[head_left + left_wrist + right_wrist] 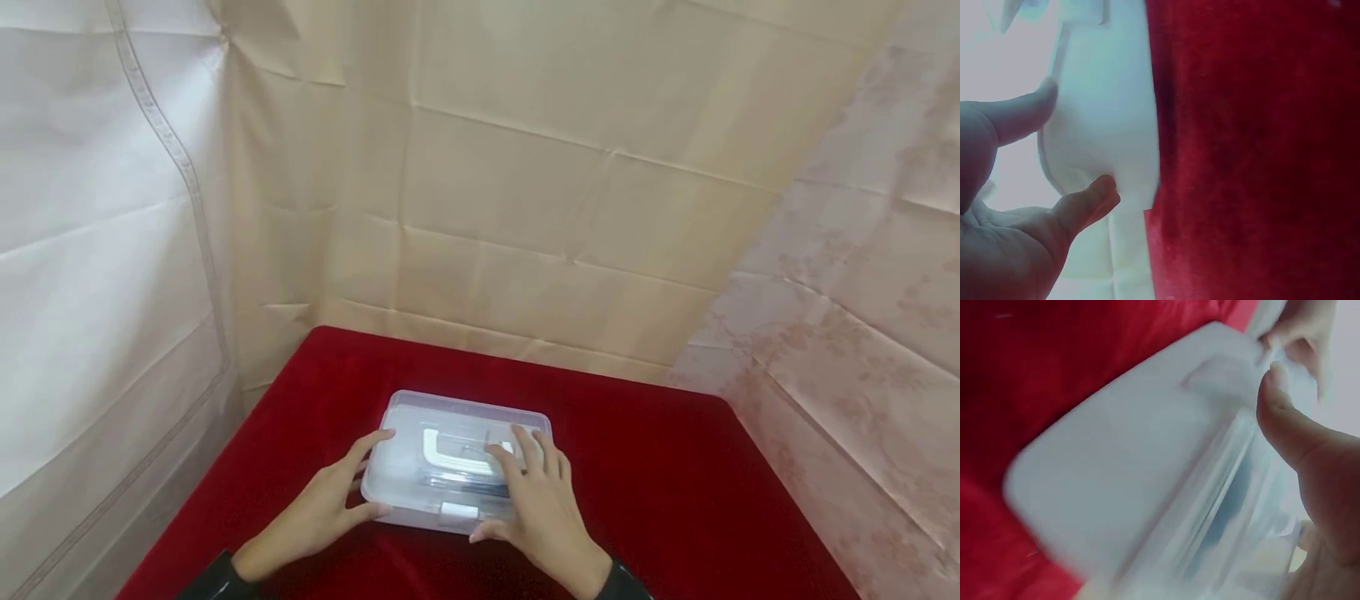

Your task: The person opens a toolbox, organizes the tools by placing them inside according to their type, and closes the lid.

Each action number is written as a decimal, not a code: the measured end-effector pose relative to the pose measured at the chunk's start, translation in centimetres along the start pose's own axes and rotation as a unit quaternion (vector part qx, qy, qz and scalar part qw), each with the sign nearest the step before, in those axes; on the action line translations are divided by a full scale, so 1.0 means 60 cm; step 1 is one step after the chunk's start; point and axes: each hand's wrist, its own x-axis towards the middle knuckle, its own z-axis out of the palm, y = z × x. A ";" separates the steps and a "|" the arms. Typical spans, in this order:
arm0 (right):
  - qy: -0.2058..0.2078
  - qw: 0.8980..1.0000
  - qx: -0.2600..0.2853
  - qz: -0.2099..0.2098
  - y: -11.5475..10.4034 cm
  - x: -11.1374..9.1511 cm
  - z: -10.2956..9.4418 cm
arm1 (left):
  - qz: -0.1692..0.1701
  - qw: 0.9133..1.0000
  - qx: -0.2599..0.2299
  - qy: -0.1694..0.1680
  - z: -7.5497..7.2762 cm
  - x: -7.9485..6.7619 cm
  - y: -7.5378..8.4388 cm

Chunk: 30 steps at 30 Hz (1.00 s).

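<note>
A translucent plastic case with a carry handle on its lid and a white latch at the front lies on the red cloth. Through the lid, dark and shiny contents show faintly. My left hand holds the case's left end, thumb on the front wall near the corner and a finger at the side edge. Spread over the right part of the lid is my right hand, its fingers lightly bent near the handle. The right thumb extends along the front beside the latch.
Red velvety cloth covers the table, whose back edge runs just before a beige curtain. White sheeting hangs at the left and a flowered sheet at the right.
</note>
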 end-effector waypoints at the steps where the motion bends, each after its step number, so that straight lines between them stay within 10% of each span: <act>1: -0.001 0.999 0.033 0.021 0.012 -0.009 -0.001 | -0.007 1.000 -0.014 -0.002 0.000 -0.001 -0.003; 4: -0.035 0.974 0.196 0.110 0.047 -0.034 0.003 | -0.032 0.999 -0.033 -0.011 -0.004 -0.006 -0.013; 9: -0.116 0.892 0.370 0.232 0.073 -0.059 0.034 | -0.051 0.998 0.004 -0.032 -0.011 -0.004 -0.025; 21: -0.007 0.934 0.277 0.225 0.069 -0.065 0.055 | -0.023 0.999 0.000 -0.033 -0.005 0.025 -0.011; 30: -0.030 0.895 0.329 0.301 0.180 -0.036 -0.006 | 0.041 0.999 -0.015 -0.032 0.030 0.138 0.036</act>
